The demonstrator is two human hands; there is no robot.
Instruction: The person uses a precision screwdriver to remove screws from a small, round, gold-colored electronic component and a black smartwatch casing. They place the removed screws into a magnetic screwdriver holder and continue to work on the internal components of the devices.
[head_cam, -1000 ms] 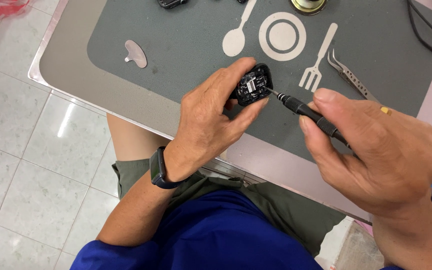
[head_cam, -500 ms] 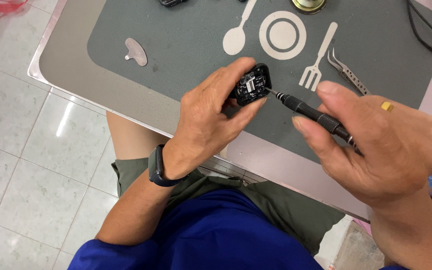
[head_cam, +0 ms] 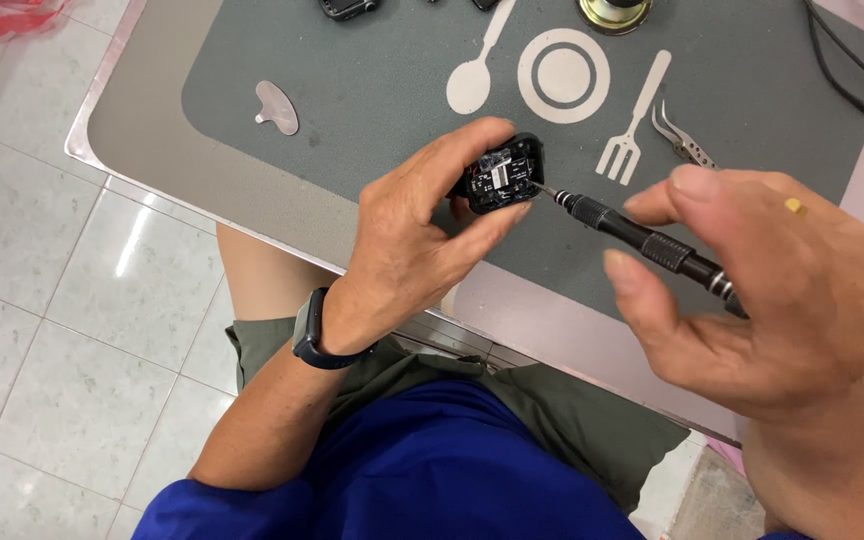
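Left hand [head_cam: 407, 255] pinches the small black square device with its back open [head_cam: 504, 175] between thumb and fingertips, tilted toward me so the exposed board faces the camera; grip narrow, closed on the casing edges. It hangs just above the grey felt placemat printed with white spoon, plate and fork [head_cam: 352, 90], near the surface's near edge.

Right hand [head_cam: 762, 290] carries the slim black knurled precision screwdriver [head_cam: 642, 235]; fingers loose and spread, shaft lying across them, the tip touching the casing's right side. Low angle suits a side screw, I judge.

The open casing holds a circuit board; finer parts too small to tell. Steel tweezers [head_cam: 684, 142] lie beside the fork print. A thin grey teardrop-shaped pry tab [head_cam: 277, 106] rests near the mat's left edge.
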